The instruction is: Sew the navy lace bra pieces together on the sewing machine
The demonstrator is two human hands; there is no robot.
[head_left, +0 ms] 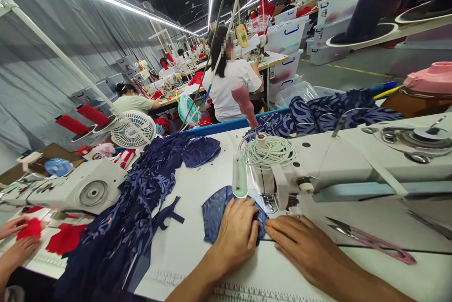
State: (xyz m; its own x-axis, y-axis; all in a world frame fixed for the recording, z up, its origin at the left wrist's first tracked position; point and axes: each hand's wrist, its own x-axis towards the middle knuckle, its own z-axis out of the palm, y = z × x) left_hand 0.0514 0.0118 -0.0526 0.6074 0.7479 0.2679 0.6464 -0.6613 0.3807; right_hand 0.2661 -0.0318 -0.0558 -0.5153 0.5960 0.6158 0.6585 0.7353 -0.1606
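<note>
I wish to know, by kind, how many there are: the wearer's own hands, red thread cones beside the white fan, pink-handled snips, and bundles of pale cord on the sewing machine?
Own hands: 2 (left hand, right hand)
Red thread cones: 2
Pink-handled snips: 1
Bundle of pale cord: 1
Total: 6

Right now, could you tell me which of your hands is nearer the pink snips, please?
Right: the right hand is left of the pink snips; the left hand is farther left.
</note>
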